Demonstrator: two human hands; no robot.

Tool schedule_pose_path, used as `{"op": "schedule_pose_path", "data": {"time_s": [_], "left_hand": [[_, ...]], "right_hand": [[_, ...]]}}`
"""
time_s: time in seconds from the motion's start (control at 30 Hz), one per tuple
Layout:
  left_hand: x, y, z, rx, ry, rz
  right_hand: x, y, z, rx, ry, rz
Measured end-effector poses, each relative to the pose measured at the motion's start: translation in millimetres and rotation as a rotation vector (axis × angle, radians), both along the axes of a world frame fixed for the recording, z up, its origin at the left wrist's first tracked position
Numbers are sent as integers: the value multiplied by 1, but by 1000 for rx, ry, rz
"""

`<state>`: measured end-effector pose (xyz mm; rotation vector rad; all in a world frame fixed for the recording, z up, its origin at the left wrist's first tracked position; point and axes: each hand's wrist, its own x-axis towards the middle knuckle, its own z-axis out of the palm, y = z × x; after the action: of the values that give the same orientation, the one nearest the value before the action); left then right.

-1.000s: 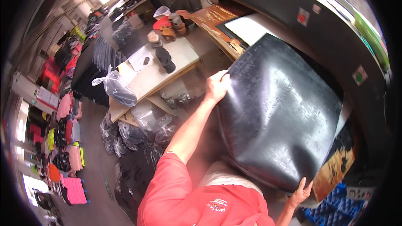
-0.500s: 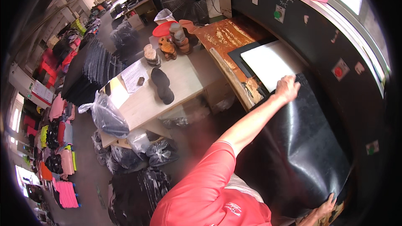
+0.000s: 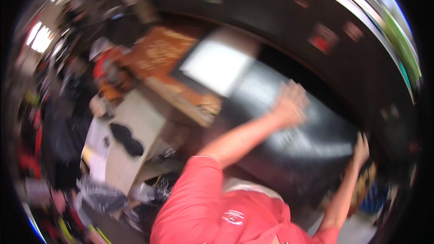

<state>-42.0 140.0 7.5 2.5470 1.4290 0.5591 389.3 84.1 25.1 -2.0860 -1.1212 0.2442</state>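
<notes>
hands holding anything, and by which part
The left hand is open over the glossy black sheet, gripping nothing; whether the right hand holds the sheet's right edge is too blurred to tell.

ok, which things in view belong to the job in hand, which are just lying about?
In hand:
- black sheet
- left hand, spread over it
- right hand, by its right end

Apparently lying about:
- dark sole-shaped piece, pale table
- papers
- plastic bag
</notes>
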Motion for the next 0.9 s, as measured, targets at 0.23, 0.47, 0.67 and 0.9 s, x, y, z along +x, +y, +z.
{"op": "schedule_pose_path", "data": {"time_s": [0.23,0.47,0.67,0.9], "left_hand": [[-2,97,-6,338,23,217],[128,8,-12,134,21,-206],[176,46,-12,131,30,-106],[220,65,-27,175,45,-83]], "right_hand": [[-10,-26,2,260,-282,300],[55,-81,-13,-117,-467,320],[96,-74,-19,-132,-265,345],[114,-96,17,-33,297,329]]}}
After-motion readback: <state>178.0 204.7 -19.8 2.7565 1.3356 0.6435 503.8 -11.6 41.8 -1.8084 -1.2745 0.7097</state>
